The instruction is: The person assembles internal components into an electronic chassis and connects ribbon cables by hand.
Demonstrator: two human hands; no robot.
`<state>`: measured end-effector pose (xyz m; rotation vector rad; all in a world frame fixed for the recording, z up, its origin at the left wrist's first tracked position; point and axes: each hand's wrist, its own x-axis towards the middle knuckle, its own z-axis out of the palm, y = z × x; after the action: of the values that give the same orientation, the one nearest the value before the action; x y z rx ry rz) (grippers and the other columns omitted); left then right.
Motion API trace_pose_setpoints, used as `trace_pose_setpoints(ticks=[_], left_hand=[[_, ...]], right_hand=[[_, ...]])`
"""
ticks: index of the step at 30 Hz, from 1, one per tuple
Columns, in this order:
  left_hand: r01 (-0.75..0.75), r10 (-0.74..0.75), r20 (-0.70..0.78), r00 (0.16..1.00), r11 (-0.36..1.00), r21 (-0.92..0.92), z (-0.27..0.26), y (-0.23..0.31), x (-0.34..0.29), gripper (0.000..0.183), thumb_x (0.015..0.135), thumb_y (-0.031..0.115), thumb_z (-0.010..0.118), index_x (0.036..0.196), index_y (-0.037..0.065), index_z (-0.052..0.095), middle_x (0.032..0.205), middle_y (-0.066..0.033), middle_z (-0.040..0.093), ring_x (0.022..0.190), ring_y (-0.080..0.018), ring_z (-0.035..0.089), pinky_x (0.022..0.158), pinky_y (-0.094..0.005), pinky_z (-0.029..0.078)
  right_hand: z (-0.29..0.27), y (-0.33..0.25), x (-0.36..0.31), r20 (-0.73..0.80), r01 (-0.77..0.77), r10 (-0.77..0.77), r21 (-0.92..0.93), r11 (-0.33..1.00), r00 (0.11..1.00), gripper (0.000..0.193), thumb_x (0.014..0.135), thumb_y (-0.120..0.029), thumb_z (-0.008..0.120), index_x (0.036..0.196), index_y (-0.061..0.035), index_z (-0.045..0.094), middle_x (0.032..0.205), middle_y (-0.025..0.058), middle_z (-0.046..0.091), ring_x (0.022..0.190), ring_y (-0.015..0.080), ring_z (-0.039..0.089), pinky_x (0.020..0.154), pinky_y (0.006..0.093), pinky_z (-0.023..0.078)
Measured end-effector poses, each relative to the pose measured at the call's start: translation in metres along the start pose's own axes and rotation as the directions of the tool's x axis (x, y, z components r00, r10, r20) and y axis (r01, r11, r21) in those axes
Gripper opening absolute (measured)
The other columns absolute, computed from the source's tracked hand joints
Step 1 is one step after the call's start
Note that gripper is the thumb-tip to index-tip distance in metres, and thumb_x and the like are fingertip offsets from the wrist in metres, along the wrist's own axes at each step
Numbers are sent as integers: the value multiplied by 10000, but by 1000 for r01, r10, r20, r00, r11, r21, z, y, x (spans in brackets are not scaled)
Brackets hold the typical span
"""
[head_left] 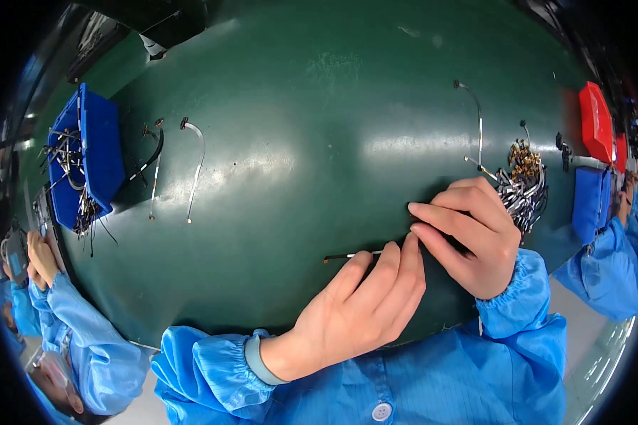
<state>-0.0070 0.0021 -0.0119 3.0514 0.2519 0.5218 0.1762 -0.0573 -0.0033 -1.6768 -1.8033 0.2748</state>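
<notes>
Above the green tabletop, my left hand point(358, 304) is closed with its fingertips on a thin flat cable point(340, 257). The cable's dark and white length, with a copper-coloured end, sticks out to the left from under the fingers. My right hand point(475, 234) meets it from the right, thumb and forefinger bent close together at the left fingertips. What those two fingers pinch, if anything, is too small to make out. Just beyond the right hand lies a heap of similar cables point(524, 191) with gold and black ends.
At the left stands a blue bin point(103, 152) of cables. Loose cables lie beside it, one a pale curved cable point(201, 163). Another single cable point(480, 127) lies far right. A red bin point(597, 122) and a blue box point(590, 205) line the right edge. Co-workers sit on both sides.
</notes>
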Motion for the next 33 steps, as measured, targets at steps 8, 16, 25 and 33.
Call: trace_pose_setpoints(ticks=[8, 16, 25, 33], left_hand=[[67, -66, 17, 998, 996, -57, -2, 3, 2, 225, 777, 110, 588, 978, 72, 683, 1089, -39, 645, 952, -153, 590, 755, -250, 481], [85, -86, -27, 996, 995, -51, 1, 3, -3, 217, 772, 116, 586, 961, 74, 684, 1090, -32, 642, 945, -150, 592, 752, -247, 480], [151, -172, -47, 984, 944, -292, -26, -6, 2, 269, 726, 52, 592, 974, 30, 692, 1088, -103, 655, 981, -225, 626, 820, -317, 508], [481, -246, 414, 876, 382, -789, -61, -6, 15, 332, 936, -25, 459, 1257, -24, 546, 1024, -188, 666, 960, -279, 666, 846, -366, 512]], right_hand=[[14, -14, -14, -65, -231, 229, -39, 972, 971, 208, 662, 14, 747, 855, 3, 671, 777, 87, 597, 722, 257, 564, 636, 335, 460], [9, -16, -13, -138, -270, 265, -18, 963, 954, 282, 700, 44, 740, 976, -4, 708, 837, 89, 607, 737, 227, 558, 651, 300, 462], [-9, -14, -4, -70, -66, 68, 24, 998, 995, 201, 677, 70, 709, 850, -1, 636, 866, 103, 602, 785, 259, 568, 689, 326, 473], [-72, -15, -6, 146, 2, -23, 138, 990, 989, 148, 773, 75, 615, 892, 5, 562, 865, 122, 571, 754, 272, 599, 657, 330, 504]])
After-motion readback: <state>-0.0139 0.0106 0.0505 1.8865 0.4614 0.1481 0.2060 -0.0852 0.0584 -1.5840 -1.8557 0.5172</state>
